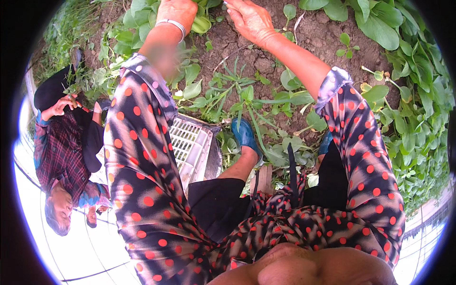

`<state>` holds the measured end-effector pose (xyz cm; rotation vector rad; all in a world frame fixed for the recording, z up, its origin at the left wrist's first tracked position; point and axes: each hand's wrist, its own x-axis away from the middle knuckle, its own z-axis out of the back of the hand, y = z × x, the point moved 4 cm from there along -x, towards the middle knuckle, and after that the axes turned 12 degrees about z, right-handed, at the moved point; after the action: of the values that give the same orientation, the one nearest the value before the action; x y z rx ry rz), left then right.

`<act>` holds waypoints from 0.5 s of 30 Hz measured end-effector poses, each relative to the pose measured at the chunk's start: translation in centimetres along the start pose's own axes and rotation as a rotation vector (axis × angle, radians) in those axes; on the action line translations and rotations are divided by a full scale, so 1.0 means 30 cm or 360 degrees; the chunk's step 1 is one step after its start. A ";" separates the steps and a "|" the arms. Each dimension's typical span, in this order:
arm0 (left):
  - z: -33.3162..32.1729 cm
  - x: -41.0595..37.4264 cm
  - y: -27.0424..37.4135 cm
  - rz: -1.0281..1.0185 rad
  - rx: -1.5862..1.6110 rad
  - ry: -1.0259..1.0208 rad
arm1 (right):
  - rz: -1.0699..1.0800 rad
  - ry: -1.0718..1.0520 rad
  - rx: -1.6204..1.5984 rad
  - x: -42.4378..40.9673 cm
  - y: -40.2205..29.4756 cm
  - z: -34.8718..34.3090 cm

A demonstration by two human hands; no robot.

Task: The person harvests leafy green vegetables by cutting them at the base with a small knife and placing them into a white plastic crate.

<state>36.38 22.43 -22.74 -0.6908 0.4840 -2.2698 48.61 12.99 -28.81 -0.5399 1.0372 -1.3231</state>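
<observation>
At the top of the head view, my left hand [178, 12], with a silver bangle at its wrist, reaches among leafy greens. Beside it stands a pale green plant base [201, 24]; whether my fingers grip it is hidden by the frame's edge. My right hand [251, 19] lies to the right over cracked soil [245, 58], its fingers extended towards the same plant, and its fingertips are cut off by the top edge. Low weeds and small seedlings [247, 93] grow between my arms.
A white slatted plastic crate [188, 146] is by my blue shoe [245, 135]. Dense leafy greens [416, 74] line the right side. At the left sits a co-worker in a plaid top [62, 149], with another person [93, 206] behind.
</observation>
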 end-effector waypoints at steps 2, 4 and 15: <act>-0.028 -0.011 -0.004 0.0082 -0.0003 -0.0167 | 0.0020 0.0034 -0.0018 0.007 0.008 0.007; -0.062 -0.018 -0.011 0.0124 -0.0019 -0.0311 | -0.0076 0.0037 -0.0051 0.001 0.020 0.003; -0.250 0.035 -0.017 0.0310 0.0485 -0.0306 | -0.0503 -0.0272 0.0089 -0.055 0.108 -0.143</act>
<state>30.99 23.07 -28.02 -0.6653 0.1035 -2.0119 46.80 16.24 -33.03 -0.7840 0.7934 -1.5476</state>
